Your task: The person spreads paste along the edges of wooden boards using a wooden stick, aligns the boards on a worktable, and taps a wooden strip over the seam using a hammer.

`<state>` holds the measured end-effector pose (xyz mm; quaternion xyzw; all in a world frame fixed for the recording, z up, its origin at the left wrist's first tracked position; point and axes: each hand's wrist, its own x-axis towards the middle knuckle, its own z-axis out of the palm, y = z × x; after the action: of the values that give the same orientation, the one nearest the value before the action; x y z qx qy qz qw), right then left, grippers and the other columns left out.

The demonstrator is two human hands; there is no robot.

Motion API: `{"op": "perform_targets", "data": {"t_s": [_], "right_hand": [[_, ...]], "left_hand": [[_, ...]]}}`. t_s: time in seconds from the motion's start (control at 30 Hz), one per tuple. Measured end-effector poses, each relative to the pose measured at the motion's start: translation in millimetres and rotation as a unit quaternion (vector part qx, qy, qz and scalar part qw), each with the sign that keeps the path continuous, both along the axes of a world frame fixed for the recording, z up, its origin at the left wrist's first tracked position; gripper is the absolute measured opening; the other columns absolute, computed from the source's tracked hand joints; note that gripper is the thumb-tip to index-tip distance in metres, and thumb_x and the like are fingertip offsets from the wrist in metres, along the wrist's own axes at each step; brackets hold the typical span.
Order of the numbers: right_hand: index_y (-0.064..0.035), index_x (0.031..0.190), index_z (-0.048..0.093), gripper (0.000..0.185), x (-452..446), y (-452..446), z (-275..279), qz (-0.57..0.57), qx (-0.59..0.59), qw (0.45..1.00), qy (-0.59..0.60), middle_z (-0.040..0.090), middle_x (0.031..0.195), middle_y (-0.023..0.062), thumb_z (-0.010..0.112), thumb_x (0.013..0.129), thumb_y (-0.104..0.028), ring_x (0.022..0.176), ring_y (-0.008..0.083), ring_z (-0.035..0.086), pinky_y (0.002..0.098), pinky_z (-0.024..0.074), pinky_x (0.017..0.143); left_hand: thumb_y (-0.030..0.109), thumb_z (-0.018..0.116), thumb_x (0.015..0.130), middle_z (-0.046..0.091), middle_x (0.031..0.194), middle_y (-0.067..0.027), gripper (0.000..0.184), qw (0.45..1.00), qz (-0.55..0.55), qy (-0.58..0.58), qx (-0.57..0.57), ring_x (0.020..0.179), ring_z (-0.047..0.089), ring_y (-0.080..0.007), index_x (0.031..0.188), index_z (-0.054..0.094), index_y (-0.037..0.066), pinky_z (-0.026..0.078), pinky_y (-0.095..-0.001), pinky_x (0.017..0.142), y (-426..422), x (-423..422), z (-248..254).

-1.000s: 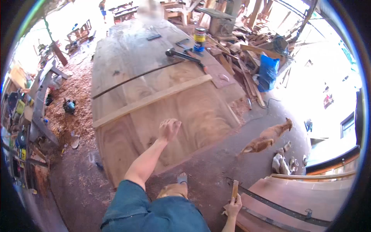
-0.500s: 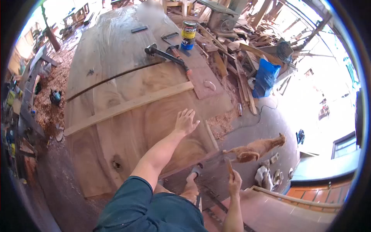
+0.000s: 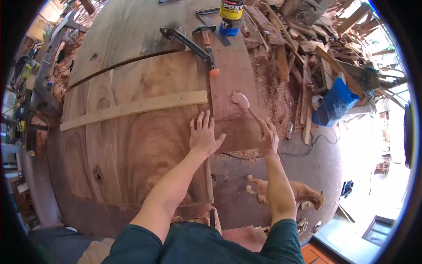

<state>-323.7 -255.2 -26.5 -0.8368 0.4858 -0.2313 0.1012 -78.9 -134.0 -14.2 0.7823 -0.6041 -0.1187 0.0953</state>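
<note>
My left hand (image 3: 203, 134) lies with fingers spread on the wooden panel (image 3: 154, 158), just below a pale batten (image 3: 136, 110) laid across it. My right hand (image 3: 268, 139) is closed around a thin brown spreading stick (image 3: 253, 115). The stick's far end meets a smear of pinkish paste (image 3: 239, 100) on a reddish-brown board (image 3: 231, 66) beside the panel. Beyond the paste lies a hammer (image 3: 209, 48) with an orange and black handle. A black bar-shaped tool (image 3: 187, 43) rests next to the hammer.
Two stacked epoxy cans (image 3: 231, 17) stand at the far end of the board, by a try square (image 3: 213, 27). Scrap wood (image 3: 303, 66) and a blue bag (image 3: 336, 103) lie to the right. A brown dog (image 3: 299, 193) is on the floor near my right arm.
My right hand has moved up and forward from my side, bringing the stick to the paste. My left hand has shifted slightly left and now rests on the panel. The view has moved closer.
</note>
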Motion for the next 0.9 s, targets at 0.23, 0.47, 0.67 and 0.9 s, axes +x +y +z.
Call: {"op": "perform_targets", "data": {"t_s": [0.23, 0.47, 0.67, 0.9], "right_hand": [[-0.0092, 0.128, 0.063, 0.048, 7, -17, -5, 0.084, 0.035, 0.995, 0.035, 0.066, 0.108, 0.0104, 0.060, 0.081, 0.000, 0.103, 0.0319, 0.063, 0.0418, 0.0562, 0.085], [-0.0103, 0.126, 0.064, 0.048, 24, -21, -2, 0.145, 0.089, 0.985, 0.020, 0.066, 0.109, 0.0112, 0.060, 0.080, 0.001, 0.103, 0.0320, 0.064, 0.0420, 0.0554, 0.086], [-0.0082, 0.121, 0.067, 0.037, 27, -15, 14, 0.179, 0.105, 0.976, -0.066, 0.068, 0.107, 0.0130, 0.060, 0.086, 0.001, 0.098, 0.0326, 0.065, 0.0401, 0.0543, 0.084], [-0.0014, 0.120, 0.067, 0.030, 26, 89, 73, 0.017, 0.173, 0.959, -0.224, 0.067, 0.101, 0.0148, 0.058, 0.092, 0.002, 0.092, 0.0253, 0.066, 0.0362, 0.0517, 0.080]], "left_hand": [[0.056, 0.055, 0.095, 0.030, 0.163, -0.0090, 0.074, 1.000, 0.005, -0.013, 0.015, 0.154, 0.014, -0.0310, 0.148, 0.049, 0.005, 0.015, -0.0585, 0.123, -1, -2, -4], [0.053, 0.055, 0.096, 0.035, 0.161, -0.0058, 0.071, 1.000, 0.007, -0.009, 0.030, 0.153, 0.016, -0.0310, 0.148, 0.049, 0.005, 0.016, -0.0582, 0.123, -3, -2, 0], [0.043, 0.055, 0.094, 0.040, 0.158, -0.0082, 0.066, 1.000, 0.010, -0.001, -0.003, 0.152, 0.020, -0.0307, 0.147, 0.050, 0.004, 0.018, -0.0575, 0.122, -2, -2, 2], [0.031, 0.056, 0.091, 0.049, 0.148, -0.0137, 0.050, 0.986, 0.021, 0.062, -0.151, 0.145, 0.036, -0.0327, 0.132, 0.060, 0.004, 0.025, -0.0555, 0.118, 3, 2, -9]]}}
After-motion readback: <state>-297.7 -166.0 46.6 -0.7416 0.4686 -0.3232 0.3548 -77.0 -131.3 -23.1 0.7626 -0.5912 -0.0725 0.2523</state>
